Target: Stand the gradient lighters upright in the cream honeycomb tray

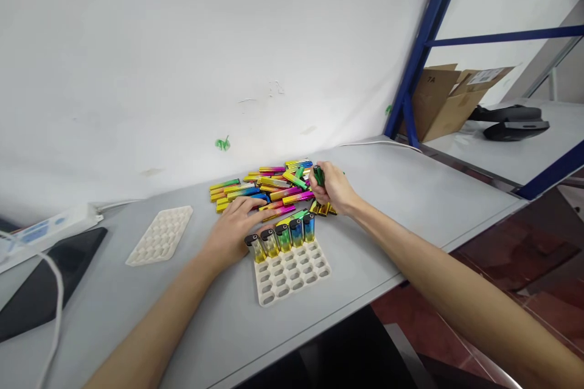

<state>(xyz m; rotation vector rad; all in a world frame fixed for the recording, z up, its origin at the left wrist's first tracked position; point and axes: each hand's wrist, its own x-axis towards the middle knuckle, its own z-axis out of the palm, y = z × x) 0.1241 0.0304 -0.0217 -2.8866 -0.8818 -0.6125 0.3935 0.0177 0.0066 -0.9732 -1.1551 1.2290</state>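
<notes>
Nearest us, the grey, smooth worktop (219, 328) carries a white tray (292, 279), a shallow slab with a scalloped edge and rows of oval holes. In its back row we see five standing lighters (284, 239), each with a black top and a see-through body: yellow at the foot, then pale in the two on the left, green in the middle one, blue in the two on the right. The rows in front of them are bare holes.

Just behind the tray's left corner, our left hand (235, 228) lies low, palm down, its fingers loosely spread and reaching onto the heap; we cannot tell what the thumb touches. Our right hand (335, 188) is raised at the heap's right end, forearm slanting in from the right, its fingers curled closed around a dark green lighter (319, 176).

Between and behind our hands lies the heap of lighters (274, 182), glossy and metallic, in yellow, pink, green and blue, crossing at many angles. Off to the left we have a second white tray (160, 236), its surface bumpy. Beyond everything rises the scuffed white wall (182, 61), and at the far right a cardboard box (449, 103) sits behind a blue metal frame (422, 48).
</notes>
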